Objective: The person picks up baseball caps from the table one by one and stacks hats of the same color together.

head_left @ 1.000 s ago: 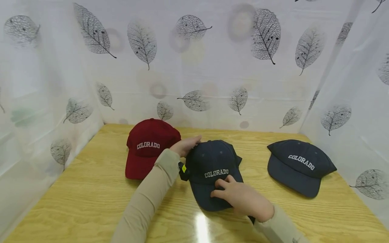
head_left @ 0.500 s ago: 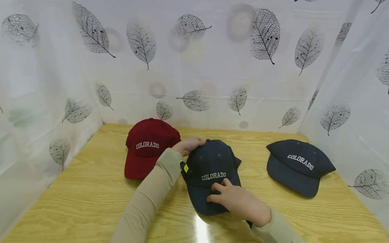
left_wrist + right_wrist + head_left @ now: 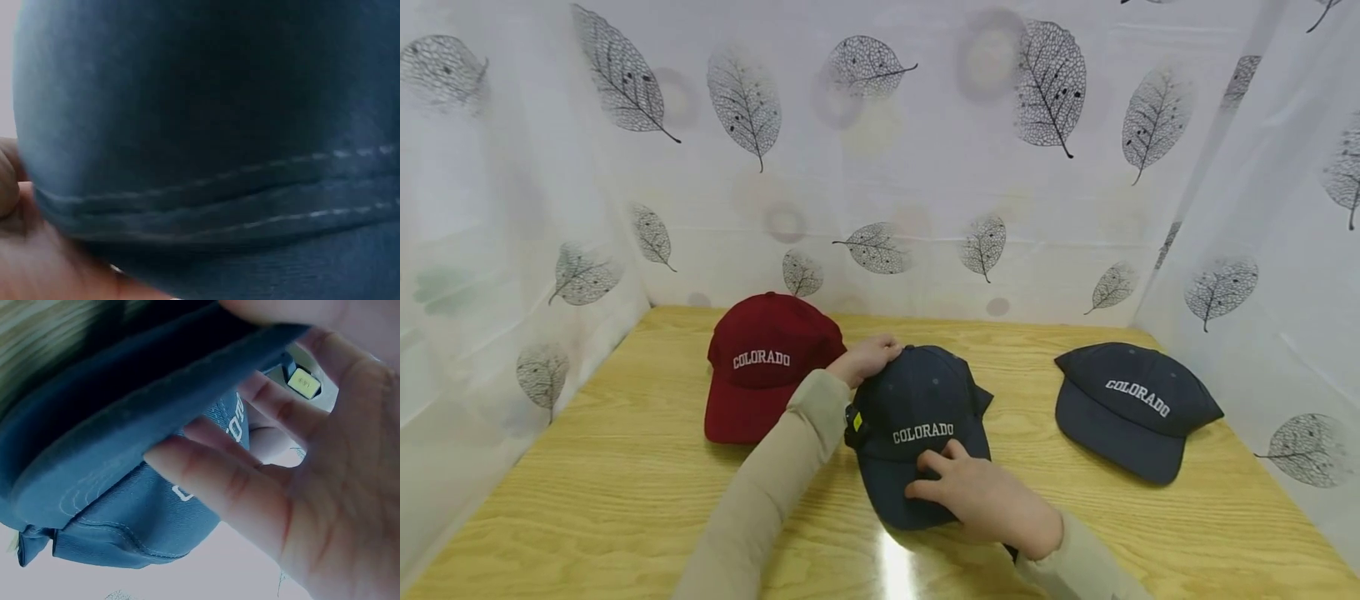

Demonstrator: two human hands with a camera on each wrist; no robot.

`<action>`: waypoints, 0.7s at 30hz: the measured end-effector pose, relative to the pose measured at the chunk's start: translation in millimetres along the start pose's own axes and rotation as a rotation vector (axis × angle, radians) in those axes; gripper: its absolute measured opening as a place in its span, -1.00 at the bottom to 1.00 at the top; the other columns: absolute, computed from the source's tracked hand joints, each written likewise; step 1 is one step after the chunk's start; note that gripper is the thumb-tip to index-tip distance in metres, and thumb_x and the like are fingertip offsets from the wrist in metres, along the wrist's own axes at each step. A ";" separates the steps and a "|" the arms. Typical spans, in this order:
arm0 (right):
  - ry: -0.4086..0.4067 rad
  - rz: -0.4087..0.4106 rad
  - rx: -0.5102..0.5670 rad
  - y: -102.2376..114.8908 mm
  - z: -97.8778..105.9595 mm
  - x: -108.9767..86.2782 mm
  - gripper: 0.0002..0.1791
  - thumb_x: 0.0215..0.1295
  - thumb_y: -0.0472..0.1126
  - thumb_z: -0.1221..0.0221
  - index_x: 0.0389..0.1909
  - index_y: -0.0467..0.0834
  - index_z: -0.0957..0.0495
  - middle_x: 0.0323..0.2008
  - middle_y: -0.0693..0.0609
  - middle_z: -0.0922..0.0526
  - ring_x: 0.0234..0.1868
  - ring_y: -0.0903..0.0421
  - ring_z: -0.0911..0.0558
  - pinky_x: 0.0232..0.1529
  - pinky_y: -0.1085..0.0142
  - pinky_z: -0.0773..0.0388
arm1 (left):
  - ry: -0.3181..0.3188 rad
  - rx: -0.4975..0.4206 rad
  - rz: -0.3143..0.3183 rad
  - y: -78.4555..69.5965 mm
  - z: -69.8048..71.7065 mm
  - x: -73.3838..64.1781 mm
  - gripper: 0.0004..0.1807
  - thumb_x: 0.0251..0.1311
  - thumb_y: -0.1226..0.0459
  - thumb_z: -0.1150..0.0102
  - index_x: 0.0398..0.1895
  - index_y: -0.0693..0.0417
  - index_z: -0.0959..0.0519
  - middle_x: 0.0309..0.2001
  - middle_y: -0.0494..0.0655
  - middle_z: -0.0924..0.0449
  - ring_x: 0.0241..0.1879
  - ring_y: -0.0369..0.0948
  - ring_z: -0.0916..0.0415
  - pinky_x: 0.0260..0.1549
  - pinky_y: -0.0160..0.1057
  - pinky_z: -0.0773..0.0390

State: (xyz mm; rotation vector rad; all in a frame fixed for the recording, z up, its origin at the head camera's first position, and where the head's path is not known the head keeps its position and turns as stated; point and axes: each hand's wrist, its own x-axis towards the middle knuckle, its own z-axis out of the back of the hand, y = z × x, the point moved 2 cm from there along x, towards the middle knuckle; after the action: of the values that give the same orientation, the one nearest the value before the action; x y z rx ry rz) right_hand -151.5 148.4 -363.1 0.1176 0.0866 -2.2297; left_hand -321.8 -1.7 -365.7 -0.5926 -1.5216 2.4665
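Observation:
In the head view, a navy baseball cap (image 3: 917, 396) lettered COLORADO is at mid-table, brim towards me. My left hand (image 3: 867, 360) holds its far left side, fingertips beside the crown. Stitched navy cloth fills most of the left wrist view, with part of the left hand (image 3: 37, 250) against its lower left edge. My right hand (image 3: 988, 500) grips the brim's right side. In the right wrist view, the right hand (image 3: 337, 469) has fingers over the brim (image 3: 125, 434) and the thumb on its other face.
A red COLORADO cap (image 3: 767, 354) rests to the left, close to my left forearm. Another navy COLORADO cap (image 3: 1135, 408) lies at the right, angled. The wooden table (image 3: 625, 500) is enclosed by a white leaf-printed curtain (image 3: 880, 167).
The held navy cap has shifted slightly left and nearer to me, its brim lower. My left fingers have moved in along its crown, and the right hand has moved left with the brim.

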 end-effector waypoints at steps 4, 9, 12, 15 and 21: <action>-0.014 0.020 0.028 -3.4 1.2 -1.8 -0.40 -0.16 -0.20 -0.38 -0.01 0.15 -0.44 -0.03 0.06 -0.33 -0.22 0.07 -0.29 -0.39 0.34 -0.41 | -0.011 0.084 -0.019 3.9 6.3 -14.7 -0.72 0.32 0.11 0.19 -0.12 0.12 -0.35 -0.15 0.02 -0.36 -0.22 -0.09 -0.37 -0.22 -0.14 -0.38; -0.073 0.028 0.305 -27.7 9.2 -11.2 -0.58 -0.05 -0.19 -0.29 -0.09 -0.04 -0.46 -0.08 0.06 -0.36 -0.18 0.13 -0.38 -0.25 0.36 -0.42 | -0.038 0.280 -0.073 10.1 16.3 -47.9 -0.53 0.29 0.08 0.17 0.10 0.25 -0.27 0.07 0.14 -0.31 0.03 -0.02 -0.31 -0.02 -0.06 -0.29; -0.135 -0.052 0.490 -51.0 14.7 -18.5 -0.71 0.10 -0.21 -0.19 -0.14 -0.17 -0.46 -0.15 0.01 -0.43 -0.23 0.11 -0.48 -0.28 0.33 -0.45 | -0.046 0.348 -0.088 17.4 19.9 -65.6 -0.48 0.27 0.08 0.12 0.12 0.31 -0.25 0.07 0.17 -0.33 0.03 -0.03 -0.32 -0.01 -0.07 -0.29; -0.161 -0.191 0.635 -72.6 14.5 -24.8 -0.71 0.20 -0.19 -0.10 -0.13 -0.29 -0.44 -0.20 -0.08 -0.49 -0.28 0.02 -0.52 -0.36 0.30 -0.47 | -0.017 0.371 -0.091 27.1 20.1 -77.9 -0.60 0.28 0.14 0.12 -0.03 0.32 -0.36 -0.14 0.15 -0.47 -0.17 -0.06 -0.44 -0.17 -0.13 -0.39; -0.044 -0.428 0.939 -94.2 -6.9 -25.4 -0.45 0.29 -0.14 0.01 0.10 -0.52 -0.20 -0.34 -0.10 -0.49 -0.41 0.03 -0.50 -0.44 0.24 -0.46 | 0.122 0.320 -0.037 39.3 13.8 -94.6 -0.71 0.31 0.29 0.21 -0.32 0.33 -0.49 -0.47 0.05 -0.53 -0.48 -0.12 -0.53 -0.47 -0.24 -0.49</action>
State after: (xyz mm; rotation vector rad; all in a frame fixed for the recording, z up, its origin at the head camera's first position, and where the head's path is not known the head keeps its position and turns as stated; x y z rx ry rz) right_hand -210.0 226.7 -365.0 0.5993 -1.0525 -2.5084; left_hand -240.1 -64.6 -372.7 -0.6336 -1.0533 2.5187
